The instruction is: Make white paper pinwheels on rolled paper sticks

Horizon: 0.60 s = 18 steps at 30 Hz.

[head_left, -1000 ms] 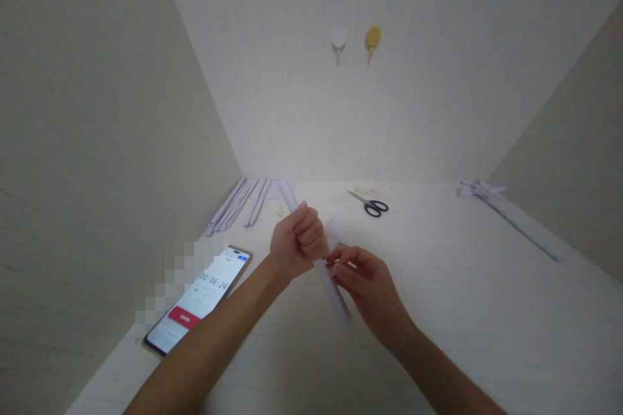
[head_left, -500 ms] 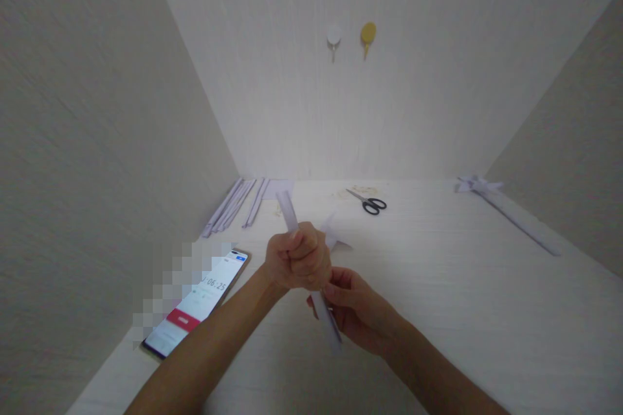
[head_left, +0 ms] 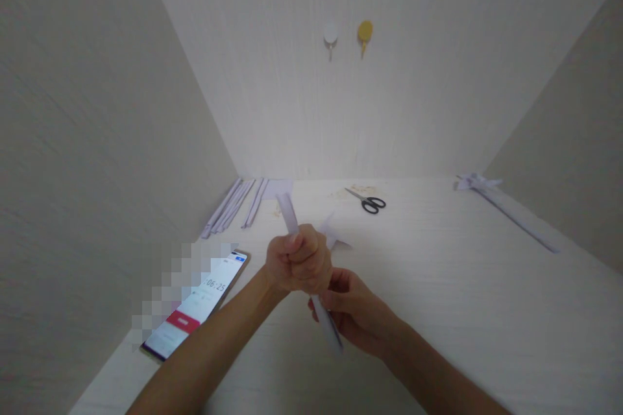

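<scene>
left hand (head_left: 298,266) is balled in a fist around a folded paper strip (head_left: 288,212), grip pressed tight on it, and the strip pokes up and away out of the top of the fist. below the fist the same strip runs down toward the camera, and there the right hand (head_left: 354,312) has it, fingers curled and pinching the lower stretch. both hands hang above the pale wooden table (head_left: 462,298), touching each other at mid-frame, the strip tilted between them.

just behind the hands, a small folded white paper piece (head_left: 335,238) lies on the table. left of the forearm, a smartphone (head_left: 195,305) lies flat with a timer on its screen and a red button showing. back in the far left corner, a bundle of paper strips (head_left: 238,203) lies along the wall. black-handled scissors (head_left: 366,200) sit near the back wall, well apart from the hands. along the right wall, a long folded paper piece (head_left: 506,211) with a bow-like end. up on the back wall, 2 hooks: a white hook (head_left: 330,35) and a yellow hook (head_left: 365,32), side by side.
</scene>
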Each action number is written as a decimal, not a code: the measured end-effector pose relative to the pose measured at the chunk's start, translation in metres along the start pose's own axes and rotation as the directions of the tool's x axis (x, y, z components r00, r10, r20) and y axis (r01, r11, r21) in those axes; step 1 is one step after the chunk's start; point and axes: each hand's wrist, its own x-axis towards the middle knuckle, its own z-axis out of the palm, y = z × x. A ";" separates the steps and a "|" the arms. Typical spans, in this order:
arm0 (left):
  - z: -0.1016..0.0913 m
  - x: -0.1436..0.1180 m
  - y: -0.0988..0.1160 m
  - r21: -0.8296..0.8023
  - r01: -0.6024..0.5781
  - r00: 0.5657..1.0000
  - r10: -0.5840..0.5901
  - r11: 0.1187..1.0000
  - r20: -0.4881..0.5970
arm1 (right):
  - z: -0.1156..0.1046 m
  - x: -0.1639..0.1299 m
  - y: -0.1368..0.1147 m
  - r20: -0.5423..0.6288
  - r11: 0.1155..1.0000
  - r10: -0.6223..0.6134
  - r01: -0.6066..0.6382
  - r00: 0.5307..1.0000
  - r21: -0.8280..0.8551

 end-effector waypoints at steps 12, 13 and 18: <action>-0.002 -0.003 -0.002 0.023 0.005 0.988 -0.008 1.000 0.154 | 0.009 0.002 0.006 -0.060 0.980 -0.177 0.171 0.982 -0.103; -0.002 -0.003 -0.003 0.021 0.004 0.988 -0.008 1.000 0.154 | 0.010 0.002 0.006 -0.055 0.982 -0.167 0.161 0.984 -0.101; -0.002 -0.004 -0.004 0.012 -0.002 1.000 0.002 1.000 0.026 | 0.007 0.000 0.007 0.124 1.000 0.020 -0.019 0.992 -0.011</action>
